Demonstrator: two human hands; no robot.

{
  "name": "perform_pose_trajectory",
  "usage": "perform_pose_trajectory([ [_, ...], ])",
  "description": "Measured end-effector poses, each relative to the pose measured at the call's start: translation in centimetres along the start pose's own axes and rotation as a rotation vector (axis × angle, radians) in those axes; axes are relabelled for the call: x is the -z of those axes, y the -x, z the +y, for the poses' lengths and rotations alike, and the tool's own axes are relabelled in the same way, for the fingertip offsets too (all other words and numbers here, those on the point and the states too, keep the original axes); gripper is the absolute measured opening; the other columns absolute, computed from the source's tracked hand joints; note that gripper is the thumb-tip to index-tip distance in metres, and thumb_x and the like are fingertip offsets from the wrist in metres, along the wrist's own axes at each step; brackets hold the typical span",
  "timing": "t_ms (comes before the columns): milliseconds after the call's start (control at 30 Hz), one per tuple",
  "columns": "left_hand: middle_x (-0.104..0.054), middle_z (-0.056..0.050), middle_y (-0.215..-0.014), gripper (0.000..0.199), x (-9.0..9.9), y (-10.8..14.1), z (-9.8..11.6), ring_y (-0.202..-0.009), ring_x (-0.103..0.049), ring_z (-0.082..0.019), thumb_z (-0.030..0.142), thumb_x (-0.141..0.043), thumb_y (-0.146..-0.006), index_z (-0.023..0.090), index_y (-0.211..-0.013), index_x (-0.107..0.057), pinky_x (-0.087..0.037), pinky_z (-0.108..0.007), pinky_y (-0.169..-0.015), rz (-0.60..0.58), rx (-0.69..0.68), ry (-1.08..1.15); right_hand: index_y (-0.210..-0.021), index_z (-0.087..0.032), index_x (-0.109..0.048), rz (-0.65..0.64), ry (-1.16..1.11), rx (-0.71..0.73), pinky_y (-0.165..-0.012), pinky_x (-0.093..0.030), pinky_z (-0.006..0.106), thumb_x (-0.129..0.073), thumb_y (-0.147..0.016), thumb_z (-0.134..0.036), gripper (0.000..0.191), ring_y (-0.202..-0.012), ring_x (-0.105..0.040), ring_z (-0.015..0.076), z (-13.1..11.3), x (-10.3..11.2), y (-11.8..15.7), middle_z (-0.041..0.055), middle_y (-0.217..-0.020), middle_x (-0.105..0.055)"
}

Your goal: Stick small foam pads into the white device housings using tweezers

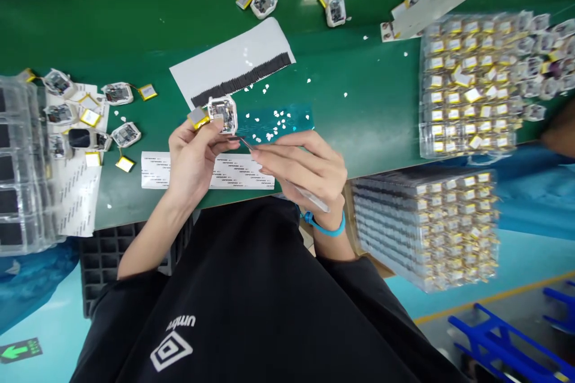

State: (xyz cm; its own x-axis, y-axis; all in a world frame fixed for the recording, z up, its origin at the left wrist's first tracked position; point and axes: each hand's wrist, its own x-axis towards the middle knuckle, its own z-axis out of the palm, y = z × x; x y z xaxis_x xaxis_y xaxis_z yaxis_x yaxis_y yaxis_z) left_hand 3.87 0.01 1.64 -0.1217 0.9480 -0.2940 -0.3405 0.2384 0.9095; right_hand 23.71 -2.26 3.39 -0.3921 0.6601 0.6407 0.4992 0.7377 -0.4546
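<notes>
Between the fingers of my left hand [192, 158] is an open white smartwatch case [223, 114] with its electronics showing. A small silver and yellow battery [198, 117] sits beside it at the same fingers. My right hand [309, 167] is closed around metal tweezers [309, 196], their tips pointing left toward the case's lower edge. Near those tips is a small dark strip [234, 138]; whether the tweezers grip it I cannot tell. Beyond the hands lies a white sheet [224, 54] with a row of black strips [242, 81]. Small white pieces [276, 122] are scattered on a blue-green film [296, 116].
A printed white strip [155, 170] lies along the front edge of the green table [359, 114]. More opened watch cases [117, 93] with batteries lie left, beside stacked clear trays [22, 191]. Battery-filled trays [469, 90] stand right, with another tray stack [426, 227] below. A person's arm shows far right.
</notes>
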Motion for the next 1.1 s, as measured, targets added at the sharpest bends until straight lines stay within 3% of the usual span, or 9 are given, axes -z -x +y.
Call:
perform_pose_trajectory([
  [100,-0.070,0.003,-0.075,0.026,0.1,0.1,0.4,-0.066,-0.074,-0.016,0.032,-0.082,-0.076,0.025,-0.077,-0.057,-0.065,-0.027,-0.065,0.032,0.022,-0.014,-0.117,-0.033,-0.081,-0.022,0.083,0.069,-0.078,-0.066,0.039,-0.068,-0.102,-0.020,0.023,-0.098,-0.076,0.0223,-0.3,0.0,-0.3,-0.0036,-0.113,-0.084],
  [300,-0.064,0.005,-0.064,0.028,0.0,0.8,0.8,-0.053,-0.071,-0.013,0.021,-0.082,-0.071,0.021,-0.066,-0.054,-0.063,-0.023,-0.053,0.008,0.037,0.063,-0.109,-0.031,-0.081,0.016,0.197,0.203,-0.072,-0.064,0.033,-0.070,-0.102,-0.024,0.014,-0.086,-0.075,0.0179,-0.1,-0.4,-0.7,-0.0056,-0.106,-0.085],
  [500,-0.063,0.005,-0.064,0.022,0.0,1.1,0.5,-0.055,-0.071,-0.014,0.018,-0.078,-0.071,0.020,-0.065,-0.057,-0.067,-0.026,-0.061,-0.004,-0.025,0.039,-0.113,-0.022,-0.077,-0.036,0.233,0.262,-0.077,-0.065,0.034,-0.072,-0.102,-0.021,0.012,-0.087,-0.073,0.0169,-0.1,0.0,-0.9,-0.0027,-0.107,-0.085],
  [767,-0.057,0.008,-0.057,0.029,0.2,1.0,0.5,-0.047,-0.066,-0.013,0.020,-0.081,-0.070,0.021,-0.065,-0.052,-0.068,-0.030,-0.060,-0.031,-0.042,-0.043,-0.115,-0.014,-0.075,-0.106,0.084,0.168,-0.081,-0.068,0.034,-0.070,-0.100,-0.013,0.016,-0.094,-0.073,0.0194,-0.4,0.6,-1.0,0.0032,-0.107,-0.084],
  [900,-0.057,0.008,-0.056,0.028,0.2,0.9,0.4,-0.045,-0.065,-0.013,0.018,-0.081,-0.072,0.020,-0.065,-0.054,-0.067,-0.029,-0.059,-0.061,-0.097,-0.059,-0.120,-0.017,-0.074,-0.143,0.045,0.125,-0.083,-0.068,0.034,-0.070,-0.101,-0.014,0.020,-0.099,-0.074,0.0192,-0.4,0.7,-0.9,0.0022,-0.112,-0.083],
  [1100,-0.066,0.005,-0.068,0.024,0.4,1.0,-0.6,-0.049,-0.065,-0.010,0.031,-0.090,-0.078,0.020,-0.079,-0.069,-0.065,-0.023,-0.055,-0.019,-0.171,-0.112,-0.122,-0.020,-0.074,-0.135,0.043,0.074,-0.077,-0.067,0.031,-0.069,-0.101,-0.014,0.022,-0.099,-0.074,0.0178,-0.1,0.0,-0.7,0.0002,-0.109,-0.083],
])
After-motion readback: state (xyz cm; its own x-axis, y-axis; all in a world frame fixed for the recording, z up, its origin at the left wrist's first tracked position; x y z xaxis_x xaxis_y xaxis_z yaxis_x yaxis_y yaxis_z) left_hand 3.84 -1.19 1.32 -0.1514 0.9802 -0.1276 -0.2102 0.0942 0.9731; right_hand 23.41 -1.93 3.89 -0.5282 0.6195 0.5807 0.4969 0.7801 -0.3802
